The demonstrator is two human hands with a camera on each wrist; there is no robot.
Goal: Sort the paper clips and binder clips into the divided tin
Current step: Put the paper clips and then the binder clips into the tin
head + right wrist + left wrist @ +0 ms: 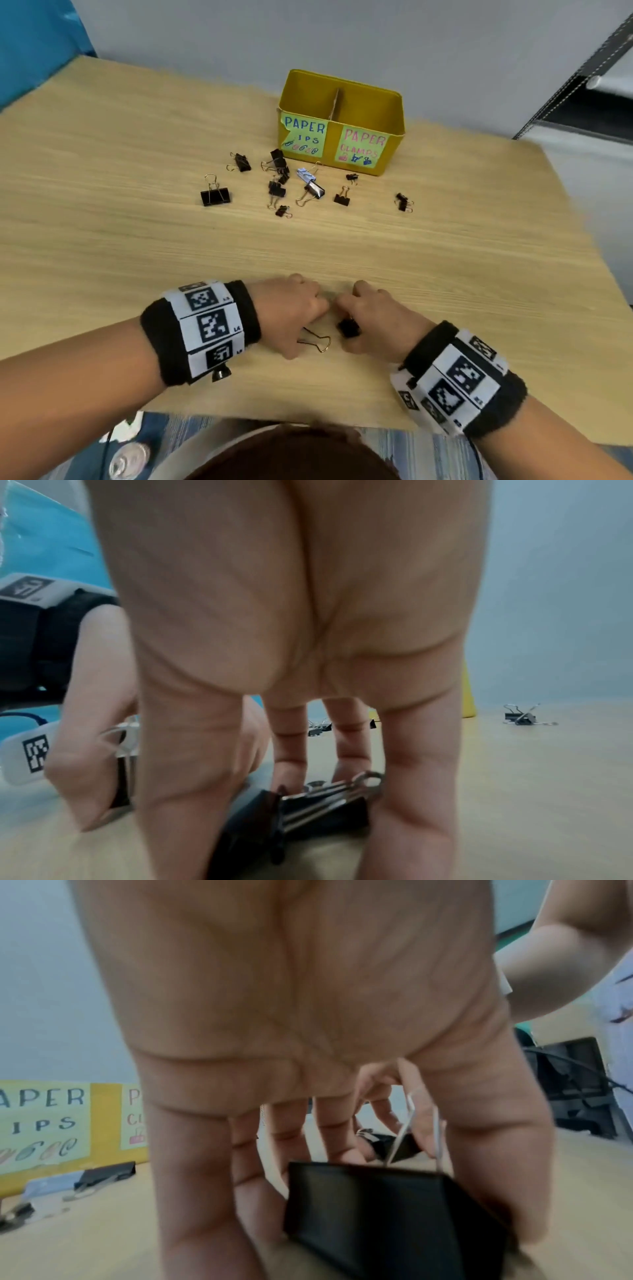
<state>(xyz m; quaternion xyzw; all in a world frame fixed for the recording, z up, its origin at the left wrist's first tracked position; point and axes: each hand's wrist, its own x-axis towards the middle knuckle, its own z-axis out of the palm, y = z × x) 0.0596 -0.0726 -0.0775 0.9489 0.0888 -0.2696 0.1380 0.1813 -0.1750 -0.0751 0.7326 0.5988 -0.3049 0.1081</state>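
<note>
A yellow divided tin (394, 113) stands at the back of the wooden table, labelled "PAPER CLIPS" on its left half and "PAPER CLAMPS" on its right. Several black binder clips (276, 188) lie scattered in front of it. Both hands are low near the table's front edge, almost touching. My left hand (298, 311) pinches a large black binder clip (377, 1221) between thumb and fingers, its wire handle (318, 342) sticking out. My right hand (366, 315) pinches a smaller black binder clip (349, 329) (318, 802) against the tabletop. No paper clips show.
A lone binder clip (403, 202) lies to the right of the pile, and another (215, 195) at its left end. A blue partition (34, 44) stands at the far left and a dark shelf frame (582, 78) at the right. The table's front edge (274, 419) is close behind my wrists.
</note>
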